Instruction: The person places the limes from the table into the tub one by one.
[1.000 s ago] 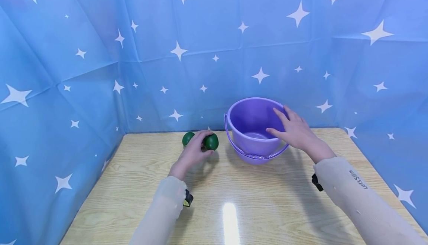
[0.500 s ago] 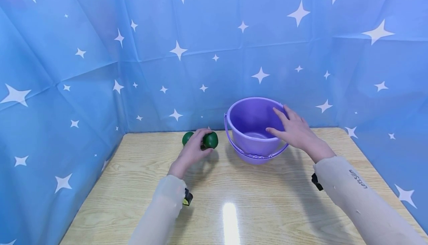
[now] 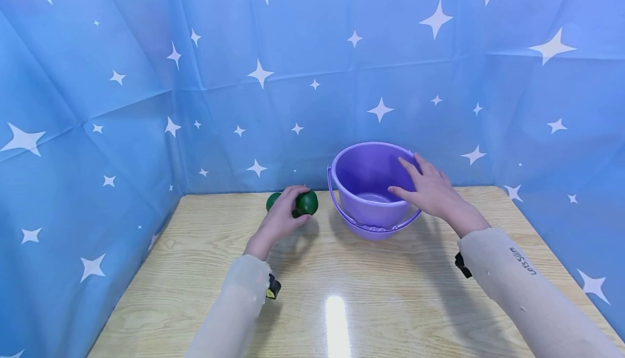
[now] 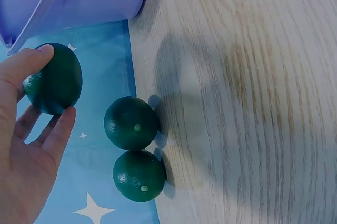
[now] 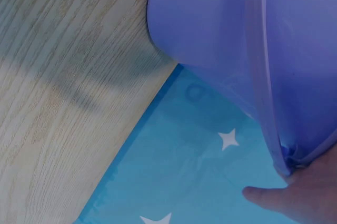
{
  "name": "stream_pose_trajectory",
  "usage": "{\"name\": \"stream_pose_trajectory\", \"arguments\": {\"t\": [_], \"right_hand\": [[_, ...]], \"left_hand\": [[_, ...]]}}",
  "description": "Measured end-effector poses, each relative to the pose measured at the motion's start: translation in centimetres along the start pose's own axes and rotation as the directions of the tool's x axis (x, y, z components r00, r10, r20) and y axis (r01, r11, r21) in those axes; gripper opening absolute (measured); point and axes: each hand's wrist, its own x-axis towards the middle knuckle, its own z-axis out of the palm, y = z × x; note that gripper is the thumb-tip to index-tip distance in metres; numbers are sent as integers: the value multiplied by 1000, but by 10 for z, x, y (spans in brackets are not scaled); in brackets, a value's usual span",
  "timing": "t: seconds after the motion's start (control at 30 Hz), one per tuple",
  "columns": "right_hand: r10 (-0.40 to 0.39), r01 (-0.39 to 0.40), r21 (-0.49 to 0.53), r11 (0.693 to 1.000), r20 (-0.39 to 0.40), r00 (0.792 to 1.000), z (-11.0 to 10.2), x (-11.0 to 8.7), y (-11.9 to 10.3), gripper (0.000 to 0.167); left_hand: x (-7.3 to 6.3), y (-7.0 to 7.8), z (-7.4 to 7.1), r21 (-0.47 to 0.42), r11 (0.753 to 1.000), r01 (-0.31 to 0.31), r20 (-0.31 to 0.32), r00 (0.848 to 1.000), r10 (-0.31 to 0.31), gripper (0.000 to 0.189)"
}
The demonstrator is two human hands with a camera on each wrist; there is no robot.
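Observation:
My left hand point(image 3: 279, 219) holds a dark green lime point(image 4: 66, 79), pinched between thumb and fingers, just left of a purple bucket point(image 3: 366, 214). Beside it in the left wrist view, two more limes, one point(image 4: 130, 124) and another point(image 4: 139, 176), lie touching at the table's back edge. From above, the left hand partly hides them. My right hand point(image 3: 432, 192) rests at the bucket's right rim with spread, mostly straight fingers, some reaching over the opening. In the right wrist view, one finger point(image 5: 263, 197) sticks out beside the handle's joint.
The bucket's handle point(image 3: 349, 218) hangs down over its front. A wood-grain table point(image 3: 205, 271) carries everything. Blue cloth point(image 3: 312, 108) with white stars hangs behind and on both sides, close to the back edge.
My left hand has shifted very slightly left and up in the head view, with the lime in it. The right hand and the bucket stay where they were.

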Motion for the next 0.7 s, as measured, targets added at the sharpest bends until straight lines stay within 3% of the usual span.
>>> {"name": "stream_pose_trajectory", "arguments": {"t": [0.7], "right_hand": [[-2, 2, -2, 1000, 6, 1000, -1, 0, -1, 92]], "left_hand": [[4, 5, -9, 13, 1000, -4, -15, 1000, 4, 64]]}}
